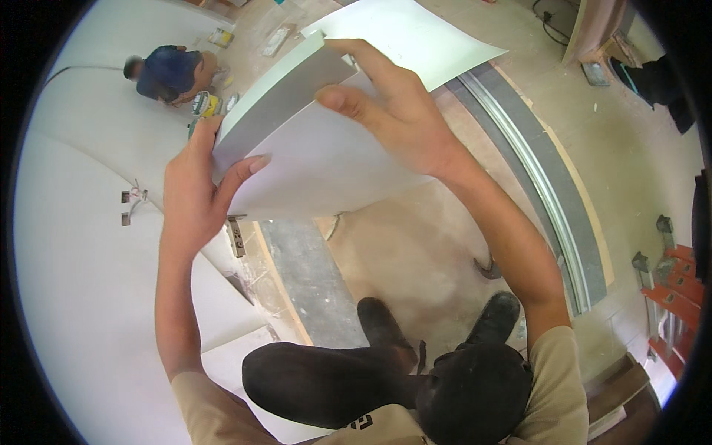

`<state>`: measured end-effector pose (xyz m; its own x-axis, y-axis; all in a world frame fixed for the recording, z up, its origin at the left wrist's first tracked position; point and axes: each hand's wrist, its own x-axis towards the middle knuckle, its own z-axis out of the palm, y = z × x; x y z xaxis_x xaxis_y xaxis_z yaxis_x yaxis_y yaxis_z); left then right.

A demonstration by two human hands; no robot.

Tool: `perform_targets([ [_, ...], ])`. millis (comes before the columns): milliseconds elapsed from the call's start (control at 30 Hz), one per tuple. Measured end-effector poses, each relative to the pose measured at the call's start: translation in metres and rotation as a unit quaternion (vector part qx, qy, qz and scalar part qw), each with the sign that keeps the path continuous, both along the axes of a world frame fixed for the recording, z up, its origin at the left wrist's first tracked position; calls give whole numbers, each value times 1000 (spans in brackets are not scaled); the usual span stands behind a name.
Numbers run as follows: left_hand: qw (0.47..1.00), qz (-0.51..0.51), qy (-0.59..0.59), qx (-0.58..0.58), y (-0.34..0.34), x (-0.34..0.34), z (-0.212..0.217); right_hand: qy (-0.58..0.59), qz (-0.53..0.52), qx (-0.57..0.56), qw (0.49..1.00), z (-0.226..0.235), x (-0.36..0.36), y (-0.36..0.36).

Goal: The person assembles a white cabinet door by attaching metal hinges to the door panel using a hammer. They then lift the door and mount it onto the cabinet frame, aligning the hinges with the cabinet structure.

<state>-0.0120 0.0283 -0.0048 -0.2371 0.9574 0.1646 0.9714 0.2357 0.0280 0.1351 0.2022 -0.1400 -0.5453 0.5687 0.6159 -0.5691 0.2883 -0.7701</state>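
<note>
Raised in front of me is a white panel (319,167) with a bent, box-like upper edge. My left hand (194,182) is closed on the panel's left corner, its thumb on the near face and its fingers behind. At the upper right corner my right hand (397,111) grips the panel, thumb pressed on the near face and fingers over the top edge. Parts of the fingers of both hands are hidden behind the panel. What the panel is made of, I cannot tell.
A large white sheet (415,41) lies beyond the panel. A grey strip with metal track (545,174) runs along the right; a grey board (308,267) lies below. Another person (172,74) crouches far left by buckets (206,104). An orange ladder (675,293) is at right.
</note>
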Motion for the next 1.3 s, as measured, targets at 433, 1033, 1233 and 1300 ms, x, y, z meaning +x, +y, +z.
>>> perform_targets([
  [433,995,-12,-45,-88,48,58,21,22,23,30,999,-10,11,8],
  [1033,986,-37,-1,-162,42,79,27,61,42,59,995,-10,22,0],
  [1233,988,-47,15,-148,39,73,23,66,34,64,995,-12,21,3],
  [1300,988,-48,15,-148,39,65,23,76,29,55,995,-15,18,4],
])
